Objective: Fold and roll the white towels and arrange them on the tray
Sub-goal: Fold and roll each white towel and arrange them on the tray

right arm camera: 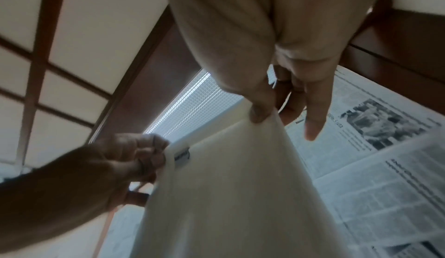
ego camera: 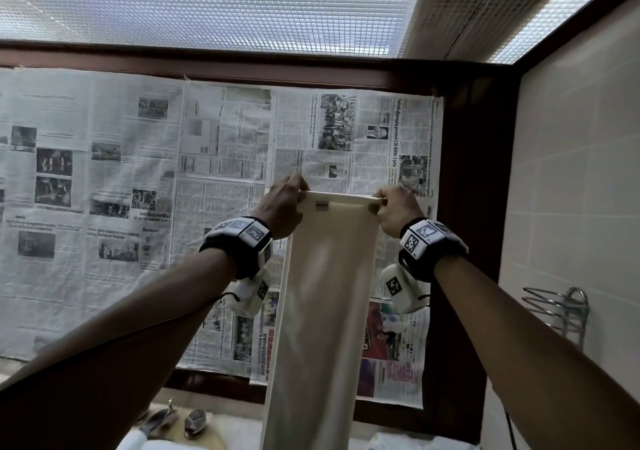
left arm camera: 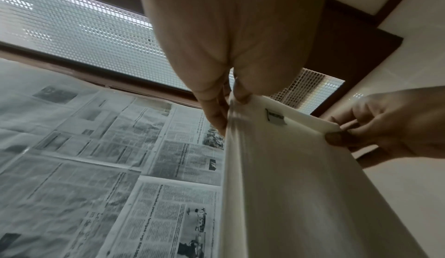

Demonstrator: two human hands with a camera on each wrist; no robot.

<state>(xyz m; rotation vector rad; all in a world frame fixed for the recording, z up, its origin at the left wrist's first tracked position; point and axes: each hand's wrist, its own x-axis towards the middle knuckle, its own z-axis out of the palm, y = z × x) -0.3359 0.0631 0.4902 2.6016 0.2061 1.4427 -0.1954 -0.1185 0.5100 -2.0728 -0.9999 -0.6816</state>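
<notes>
Newspaper-covered window [ego camera: 221, 179] behind; white towel [ego camera: 325, 293] hangs lengthwise in front of you, folded narrow, not yet rolled; left hand [ego camera: 282, 207] and right hand [ego camera: 398, 210] each pinch a top corner; tray out of view; rolling and arranging remain, by my judgement.

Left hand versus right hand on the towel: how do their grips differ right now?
The left hand pinches the towel at its top left corner, nearest the sewn label; the right hand pinches the top right corner, away from it. In the right wrist view one right finger points out straight, while the left fingers are bunched. Both hold the top edge taut, level and raised.
</notes>
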